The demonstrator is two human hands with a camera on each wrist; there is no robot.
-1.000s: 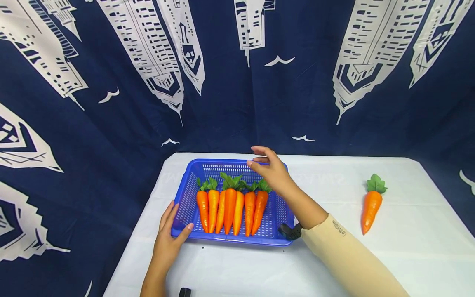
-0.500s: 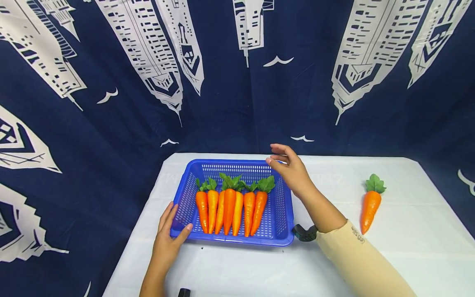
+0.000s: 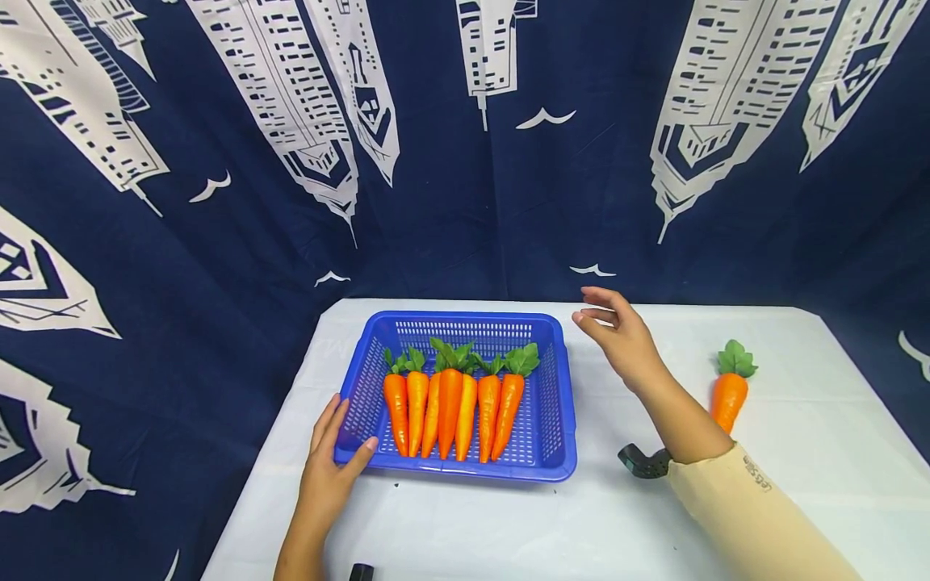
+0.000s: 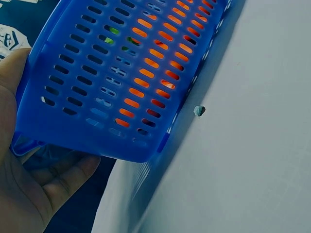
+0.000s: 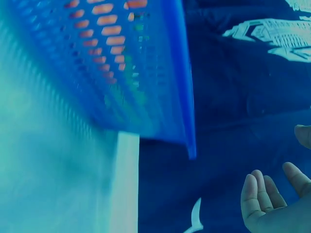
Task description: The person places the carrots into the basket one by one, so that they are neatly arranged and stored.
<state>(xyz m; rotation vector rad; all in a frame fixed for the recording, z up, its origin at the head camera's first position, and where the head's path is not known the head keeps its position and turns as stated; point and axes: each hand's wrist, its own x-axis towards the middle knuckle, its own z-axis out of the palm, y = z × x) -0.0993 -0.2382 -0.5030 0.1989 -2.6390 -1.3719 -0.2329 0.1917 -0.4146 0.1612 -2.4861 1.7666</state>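
Note:
A blue plastic basket [image 3: 479,470] with slotted walls stands on the white-covered table. Inside, several carrots [image 3: 450,411] with green leaves lie side by side in a row, tips toward the person. My left hand [image 3: 330,468] grips the basket's near left corner, thumb at the front rim and fingers along the left side. In the left wrist view, its fingers [image 4: 73,177] show beside the basket's corner. My right hand [image 3: 626,343] is in the air right of the basket, fingers loosely bent and holding nothing. One carrot [image 3: 729,397] lies alone at the right, its tip hidden behind the right forearm.
A dark blue curtain [image 3: 450,210] with white building prints hangs behind the white tabletop [image 3: 465,532]. A black wrist device [image 3: 643,461] sits at the right wrist. Another black piece [image 3: 361,572] shows at the bottom edge.
My right hand has moved from above the basket's back right part out to the right, away from the basket. The left hand, basket and carrots have stayed in place.

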